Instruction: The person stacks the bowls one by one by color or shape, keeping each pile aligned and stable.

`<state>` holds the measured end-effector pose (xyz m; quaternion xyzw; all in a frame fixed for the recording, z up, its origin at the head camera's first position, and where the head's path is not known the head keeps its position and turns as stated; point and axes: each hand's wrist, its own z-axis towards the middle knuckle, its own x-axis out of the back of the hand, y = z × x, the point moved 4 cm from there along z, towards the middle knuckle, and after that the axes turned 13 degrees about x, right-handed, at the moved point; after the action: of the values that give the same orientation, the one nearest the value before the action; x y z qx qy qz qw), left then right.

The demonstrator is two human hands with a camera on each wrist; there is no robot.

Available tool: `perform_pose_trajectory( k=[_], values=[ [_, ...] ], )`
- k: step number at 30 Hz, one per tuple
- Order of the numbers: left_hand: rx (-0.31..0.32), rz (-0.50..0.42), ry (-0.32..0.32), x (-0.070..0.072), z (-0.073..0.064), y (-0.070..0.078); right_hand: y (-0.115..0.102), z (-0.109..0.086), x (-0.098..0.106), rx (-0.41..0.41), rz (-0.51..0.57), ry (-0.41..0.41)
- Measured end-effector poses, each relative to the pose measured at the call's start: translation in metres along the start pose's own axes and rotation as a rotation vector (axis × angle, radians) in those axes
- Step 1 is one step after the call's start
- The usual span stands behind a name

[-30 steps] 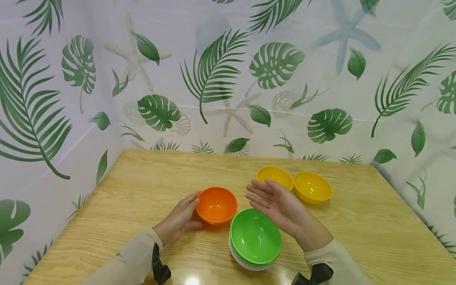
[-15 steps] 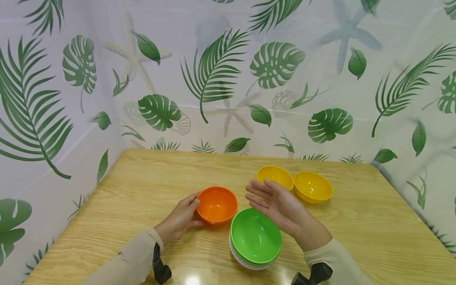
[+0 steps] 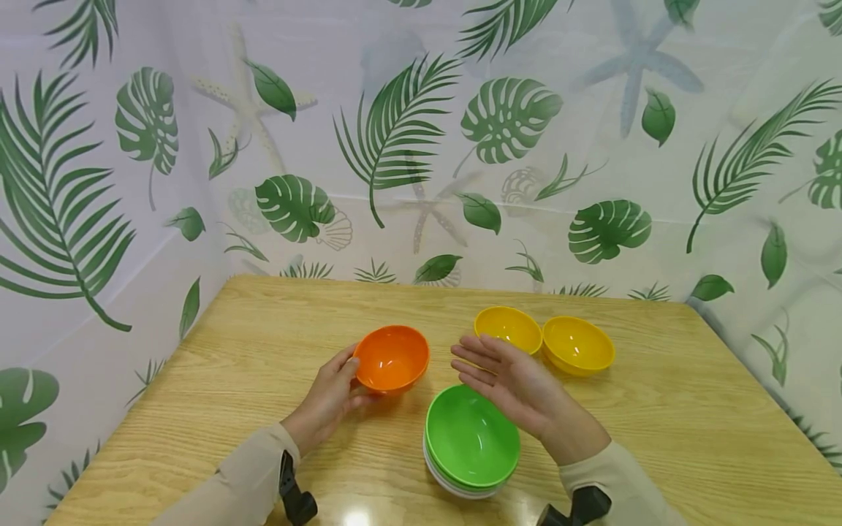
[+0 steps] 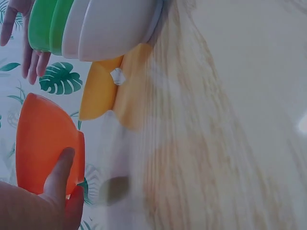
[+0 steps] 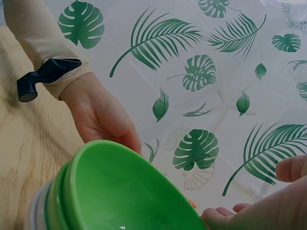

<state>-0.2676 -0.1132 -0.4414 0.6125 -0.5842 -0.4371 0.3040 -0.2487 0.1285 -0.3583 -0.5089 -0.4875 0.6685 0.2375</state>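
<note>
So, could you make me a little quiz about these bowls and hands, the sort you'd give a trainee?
1. Multiple choice: which hand holds the orange bowl?
A) the left
B) the right
C) both

2. True or false: the right hand has its fingers stretched out and holds nothing.

3. Fill in the colour: the green bowls are stacked on top of ____ bowls.

Key:
1. A: the left hand grips it at its side.
2. True.
3. White: the white bowls show clearly under the green ones in the left wrist view.
</note>
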Motion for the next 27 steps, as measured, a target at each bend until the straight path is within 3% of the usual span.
perform_pose_trajectory(
  k=[12, 27],
  values=[
    [-0.054, -0.047, -0.026, -0.007, -0.010, 0.007, 0.000, -0.001, -0.008, -0.005, 0.037, 0.013],
    [-0.151, -0.068, -0.097, -0.017, -0.020, 0.012, 0.001, -0.002, -0.019, 0.031, -0.026, -0.085]
  ],
)
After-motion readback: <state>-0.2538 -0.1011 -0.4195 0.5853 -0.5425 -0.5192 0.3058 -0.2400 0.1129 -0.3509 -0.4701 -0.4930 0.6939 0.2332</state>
